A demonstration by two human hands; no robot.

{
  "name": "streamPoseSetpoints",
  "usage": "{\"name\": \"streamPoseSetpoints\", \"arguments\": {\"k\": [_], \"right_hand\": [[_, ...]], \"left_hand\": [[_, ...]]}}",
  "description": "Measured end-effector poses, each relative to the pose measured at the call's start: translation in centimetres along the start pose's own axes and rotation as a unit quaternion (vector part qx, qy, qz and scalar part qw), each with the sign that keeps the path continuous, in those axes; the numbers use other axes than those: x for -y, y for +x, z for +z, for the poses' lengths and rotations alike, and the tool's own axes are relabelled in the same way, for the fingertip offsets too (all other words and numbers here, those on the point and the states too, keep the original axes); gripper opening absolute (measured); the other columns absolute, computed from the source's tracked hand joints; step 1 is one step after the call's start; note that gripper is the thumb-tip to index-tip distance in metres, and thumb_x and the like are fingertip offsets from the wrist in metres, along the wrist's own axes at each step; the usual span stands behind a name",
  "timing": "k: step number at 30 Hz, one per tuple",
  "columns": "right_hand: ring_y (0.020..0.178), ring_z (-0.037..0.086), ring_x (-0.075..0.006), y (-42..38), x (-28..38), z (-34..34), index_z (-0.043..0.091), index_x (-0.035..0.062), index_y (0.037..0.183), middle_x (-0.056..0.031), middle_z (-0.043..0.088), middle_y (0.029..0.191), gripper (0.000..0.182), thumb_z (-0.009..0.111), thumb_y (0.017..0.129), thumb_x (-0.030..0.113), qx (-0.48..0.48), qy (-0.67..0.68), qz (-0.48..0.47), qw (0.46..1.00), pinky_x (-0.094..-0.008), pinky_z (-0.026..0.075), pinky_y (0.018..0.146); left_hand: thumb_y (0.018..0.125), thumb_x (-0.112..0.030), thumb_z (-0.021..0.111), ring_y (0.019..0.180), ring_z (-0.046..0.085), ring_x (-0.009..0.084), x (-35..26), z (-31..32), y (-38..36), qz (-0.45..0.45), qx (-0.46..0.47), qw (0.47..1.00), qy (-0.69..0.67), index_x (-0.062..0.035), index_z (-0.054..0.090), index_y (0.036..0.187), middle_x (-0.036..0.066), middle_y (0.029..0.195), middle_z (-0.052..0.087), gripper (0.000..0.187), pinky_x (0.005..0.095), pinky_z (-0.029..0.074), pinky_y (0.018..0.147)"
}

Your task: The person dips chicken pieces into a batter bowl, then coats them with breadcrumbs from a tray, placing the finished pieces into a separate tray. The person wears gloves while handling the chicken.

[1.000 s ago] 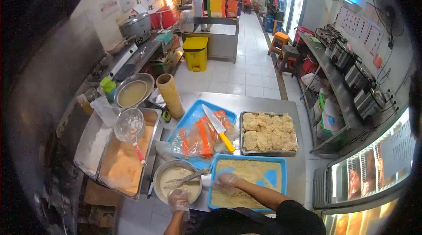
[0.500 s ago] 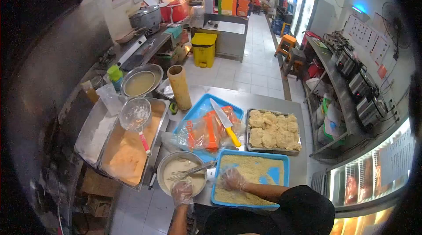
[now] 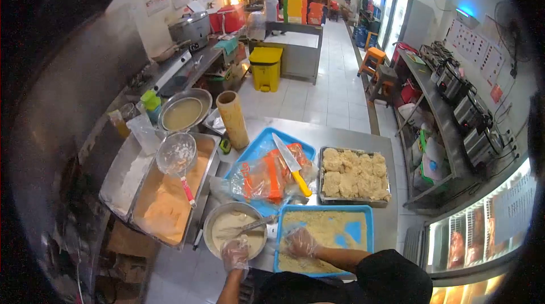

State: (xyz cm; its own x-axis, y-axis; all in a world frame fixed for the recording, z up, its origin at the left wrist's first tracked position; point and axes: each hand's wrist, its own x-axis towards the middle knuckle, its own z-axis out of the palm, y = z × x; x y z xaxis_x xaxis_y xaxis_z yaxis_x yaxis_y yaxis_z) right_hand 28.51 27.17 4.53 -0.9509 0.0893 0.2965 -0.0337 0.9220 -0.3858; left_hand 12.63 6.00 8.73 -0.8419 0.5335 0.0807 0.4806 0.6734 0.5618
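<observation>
My left hand (image 3: 235,254), in a clear plastic glove, is at the near rim of a metal bowl (image 3: 211,241) of pale batter. Its fingers are bent together, with a pale bit at the tips that is too small to name. A whisk (image 3: 254,224) lies in the bowl, its wires in the batter. My right hand (image 3: 301,242), gloved too, is down at the left side of a blue tray (image 3: 372,236) of breadcrumbs (image 3: 323,221). Those fingers are curled; whatever is under them is hidden. Blue patches of tray bottom show through the crumbs.
Behind the crumbs, a yellow-handled knife (image 3: 292,165) lies on plastic bags (image 3: 258,179) in another blue tray (image 3: 306,148). Breaded pieces (image 3: 355,173) fill a metal tray at right. Left are flour pans (image 3: 170,213) with a strainer (image 3: 176,155). People stand far back.
The view has tipped slightly, so the worktable things appear lower. Both hands stay in nearly the same places, the left at the bowl and the right in the breadcrumbs.
</observation>
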Motion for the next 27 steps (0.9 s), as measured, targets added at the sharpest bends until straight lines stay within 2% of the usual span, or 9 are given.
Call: {"name": "streamPoseSetpoints", "arguments": {"k": [3,5,9,14,15,19,22,24,27], "right_hand": [[0.075,0.056,-0.0363,-0.7,-0.5,2.0,0.057,0.0013,0.076,-0.0199,0.058,0.08,0.027,0.061,0.067,0.026,-0.063,-0.04,0.0,0.997,-0.0457,0.045,0.066],[0.075,0.056,-0.0365,-0.9,-1.1,2.2,0.058,0.0013,0.077,-0.0196,0.058,0.08,0.028,0.061,0.068,0.028,-0.014,-0.004,0.014,1.0,-0.046,0.045,0.066],[0.077,0.055,-0.0365,-0.9,-1.0,2.2,0.059,0.0016,0.08,-0.0195,0.058,0.083,0.031,0.06,0.068,0.031,0.067,-0.004,0.052,0.996,-0.0473,0.043,0.07],[0.087,0.054,-0.0351,-1.9,-0.9,2.9,0.058,0.0019,0.089,-0.019,0.057,0.091,0.036,0.06,0.069,0.032,-0.028,-0.054,0.045,0.997,-0.0455,0.042,0.078],[0.088,0.054,-0.0347,-1.8,-1.6,2.9,0.058,0.0018,0.09,-0.0186,0.057,0.093,0.037,0.06,0.069,0.033,-0.048,-0.067,0.031,0.996,-0.0444,0.042,0.079],[0.093,0.052,-0.0353,0.5,0.7,-2.0,0.059,0.0002,0.085,-0.0205,0.056,0.096,0.038,0.061,0.067,0.034,0.101,-0.022,0.059,0.993,-0.0442,0.04,0.084],[0.101,0.048,-0.0366,0.4,0.7,-1.4,0.06,0.0005,0.088,-0.0212,0.052,0.104,0.042,0.061,0.068,0.036,0.112,-0.019,0.078,0.991,-0.0449,0.037,0.09],[0.113,0.041,-0.0382,-0.7,-0.7,0.6,0.059,0.0025,0.1,-0.0206,0.046,0.121,0.048,0.063,0.07,0.039,0.143,0.006,0.094,0.985,-0.0464,0.031,0.097],[0.114,0.04,-0.0395,-1.3,-0.9,1.3,0.059,0.0033,0.101,-0.0218,0.045,0.122,0.048,0.062,0.07,0.04,0.132,-0.001,0.129,0.983,-0.0479,0.029,0.099]], "left_hand": [[0.076,-0.035,0.058,0.074,0.059,0.0352,2.6,2.4,0.5,0.012,0.003,1.0,0.021,-0.0051,0.064,0.072,0.015,0.074,0.062,0.03,0.0429,0.045,0.075],[0.076,-0.035,0.057,0.071,0.059,0.0356,3.1,2.5,-0.2,0.051,-0.048,0.997,0.017,-0.0052,0.065,0.071,0.016,0.072,0.062,0.031,0.0447,0.045,0.069],[0.076,-0.037,0.056,0.069,0.058,0.0364,2.4,1.9,0.1,-0.015,0.014,1.0,-0.007,-0.0039,0.064,0.07,0.018,0.071,0.061,0.034,0.0459,0.045,0.065],[0.077,-0.038,0.056,0.07,0.058,0.0372,2.2,1.8,0.0,0.001,-0.021,0.999,0.043,-0.0035,0.064,0.07,0.019,0.073,0.061,0.036,0.0466,0.044,0.064],[0.078,-0.039,0.056,0.072,0.059,0.038,2.4,1.8,-0.1,-0.021,-0.002,0.999,-0.027,-0.0038,0.065,0.071,0.019,0.074,0.062,0.037,0.0467,0.045,0.065],[0.078,-0.037,0.058,0.081,0.058,0.0306,1.8,1.0,0.2,-0.059,0.088,0.994,0.019,-0.008,0.064,0.082,0.01,0.083,0.063,0.03,0.04,0.04,0.088],[0.078,-0.039,0.056,0.074,0.059,0.0375,1.4,1.2,-0.1,-0.025,-0.008,1.0,0.017,-0.004,0.065,0.076,0.019,0.077,0.062,0.036,0.0463,0.046,0.068],[0.078,-0.038,0.056,0.074,0.059,0.0375,2.9,2.9,-0.1,-0.05,0.028,0.998,0.005,-0.0045,0.066,0.077,0.018,0.077,0.063,0.035,0.046,0.046,0.068],[0.077,-0.037,0.056,0.074,0.059,0.037,1.1,1.2,0.3,-0.076,0.073,0.994,0.01,-0.0048,0.066,0.076,0.018,0.077,0.063,0.033,0.0451,0.046,0.068]]}}
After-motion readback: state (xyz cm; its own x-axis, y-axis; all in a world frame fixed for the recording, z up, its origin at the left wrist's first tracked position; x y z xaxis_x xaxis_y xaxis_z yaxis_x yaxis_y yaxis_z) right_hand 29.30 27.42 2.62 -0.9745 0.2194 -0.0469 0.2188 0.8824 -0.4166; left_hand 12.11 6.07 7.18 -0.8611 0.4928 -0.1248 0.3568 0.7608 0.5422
